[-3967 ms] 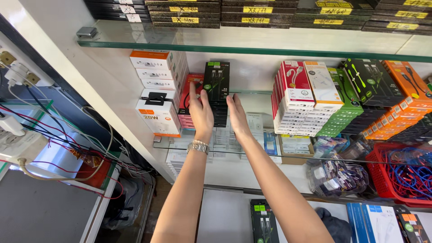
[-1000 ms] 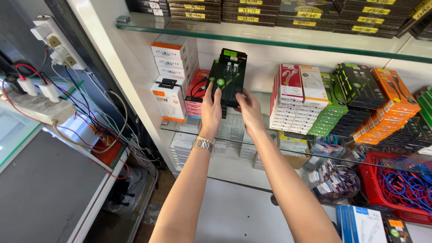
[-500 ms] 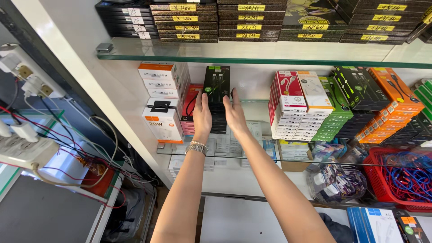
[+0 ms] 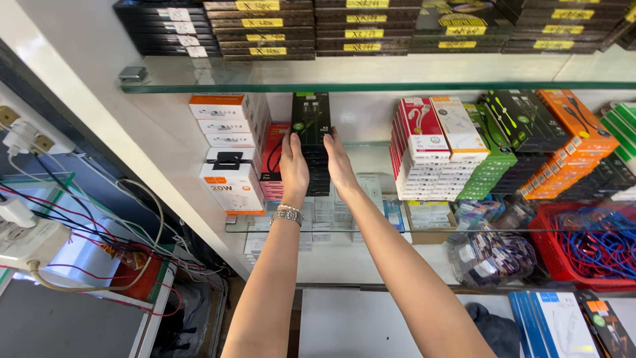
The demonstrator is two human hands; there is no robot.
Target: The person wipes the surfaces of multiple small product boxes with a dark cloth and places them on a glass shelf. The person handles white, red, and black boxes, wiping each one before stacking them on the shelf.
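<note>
Glass shelves [image 4: 371, 87] set in a white alcove, lit bright and even, a metal clip [image 4: 132, 73] gripping the upper pane at its left end. White slanted side wall [image 4: 112, 126] running down to the left, with power sockets [image 4: 20, 136] and tangled cables [image 4: 112, 255] beyond it. Grey surface [image 4: 59, 325] low at the left.

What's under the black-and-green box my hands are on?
The black-and-green box tops a stack of dark boxes on the glass shelf. The left hand and right hand flank it, covering the stack's sides.
</note>
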